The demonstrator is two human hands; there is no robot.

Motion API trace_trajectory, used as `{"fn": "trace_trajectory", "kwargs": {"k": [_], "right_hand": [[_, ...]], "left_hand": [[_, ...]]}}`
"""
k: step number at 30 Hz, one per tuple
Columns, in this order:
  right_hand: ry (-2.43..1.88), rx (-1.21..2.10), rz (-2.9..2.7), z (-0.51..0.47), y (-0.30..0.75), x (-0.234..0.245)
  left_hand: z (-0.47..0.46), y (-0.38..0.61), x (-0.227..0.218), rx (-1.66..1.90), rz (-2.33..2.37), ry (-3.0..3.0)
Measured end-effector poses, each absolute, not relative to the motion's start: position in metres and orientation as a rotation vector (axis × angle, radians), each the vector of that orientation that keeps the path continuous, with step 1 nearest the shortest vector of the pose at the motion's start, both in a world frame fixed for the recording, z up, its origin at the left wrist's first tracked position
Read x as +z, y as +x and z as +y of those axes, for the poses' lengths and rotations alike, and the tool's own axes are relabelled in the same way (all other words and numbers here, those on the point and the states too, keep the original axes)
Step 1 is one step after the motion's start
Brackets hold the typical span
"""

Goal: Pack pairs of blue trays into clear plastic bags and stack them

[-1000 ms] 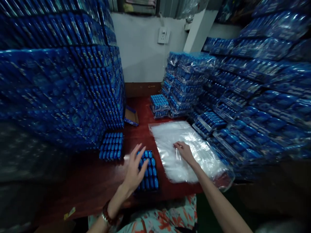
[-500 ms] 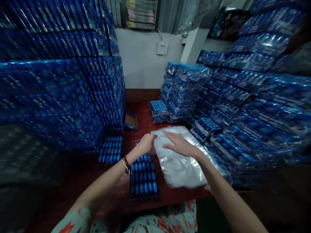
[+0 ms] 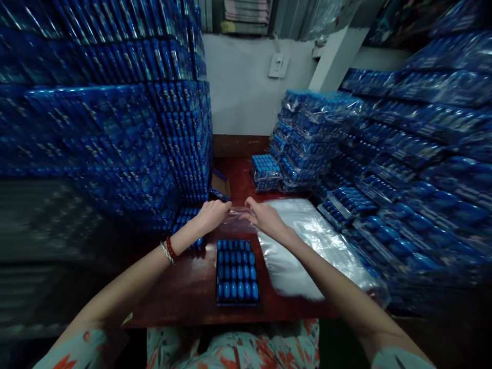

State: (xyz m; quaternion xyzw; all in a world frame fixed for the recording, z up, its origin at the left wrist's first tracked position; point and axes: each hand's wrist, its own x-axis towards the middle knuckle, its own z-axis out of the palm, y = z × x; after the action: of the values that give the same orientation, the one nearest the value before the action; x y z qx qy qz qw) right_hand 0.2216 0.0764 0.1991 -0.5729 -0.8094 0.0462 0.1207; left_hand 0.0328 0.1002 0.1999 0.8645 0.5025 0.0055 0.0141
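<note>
My left hand (image 3: 214, 214) is closed on one side of a clear plastic bag (image 3: 240, 218), which stretches across the gap between my hands. The bag's other side is pinched in my right hand (image 3: 263, 218), thumb and fingers bent toward each other. Just below the bag, a tray of blue, rounded bottle-like items in rows (image 3: 237, 271) lies on the red table. To the right of it is a flat pile of clear plastic bags (image 3: 303, 246), partly under my right forearm. Another group of blue items (image 3: 185, 218) sits behind my left wrist.
Tall stacks of blue packs (image 3: 177, 118) rise on the left. Plastic-wrapped blue packs (image 3: 307, 133) are stacked at the back and along the right. A small open cardboard box (image 3: 220, 185) lies at the back of the red table (image 3: 180, 302), before a white wall with a socket (image 3: 278, 65).
My right hand has left the bag pile and now grips the clear bag opposite my left hand. The bag is spread between both hands behind the tray. The view has shifted slightly.
</note>
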Motion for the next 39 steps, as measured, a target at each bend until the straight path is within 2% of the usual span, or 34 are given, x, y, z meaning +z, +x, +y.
{"fn": "trace_trajectory", "kwargs": {"k": [3, 7, 8, 13, 20, 23, 27, 30, 35, 39], "right_hand": [[-1.796, 0.207, -2.337, 0.086, 0.222, 0.198], [-1.553, 0.598, -2.364, 0.094, 0.222, 0.204], [-1.540, 0.565, -2.356, 0.093, 0.221, 0.207], [-1.853, -0.045, -2.344, 0.082, 0.218, 0.215], [-1.947, 0.110, -2.411, 0.090, 0.234, 0.200], [-2.068, -0.127, -2.232, 0.096, 0.232, 0.200], [-1.889, -0.236, -1.862, 0.094, 0.231, 0.189], [-1.731, 0.025, -1.638, 0.082, 0.235, 0.146], [-1.531, 0.660, -1.422, 0.065, 0.233, 0.047], [-1.412, 0.876, -1.203, 0.073, 0.219, 0.008]], "left_hand": [[0.094, 0.027, 0.203, -0.096, 1.667, 2.710], [0.090, 0.031, 0.206, -0.050, 1.799, 2.686], [0.090, 0.033, 0.206, -0.026, 1.813, 2.688], [0.088, 0.036, 0.203, 0.009, 1.788, 2.695], [0.093, 0.022, 0.200, 0.032, 1.718, 2.662], [0.101, 0.015, 0.202, 0.336, 1.852, 2.641], [0.095, 0.009, 0.180, 1.065, 1.948, 2.401], [0.072, 0.013, 0.134, 1.257, 1.897, 2.079], [0.056, 0.031, 0.052, 1.088, 1.590, 1.630], [0.085, 0.042, 0.024, 0.989, 1.394, 1.430]]}}
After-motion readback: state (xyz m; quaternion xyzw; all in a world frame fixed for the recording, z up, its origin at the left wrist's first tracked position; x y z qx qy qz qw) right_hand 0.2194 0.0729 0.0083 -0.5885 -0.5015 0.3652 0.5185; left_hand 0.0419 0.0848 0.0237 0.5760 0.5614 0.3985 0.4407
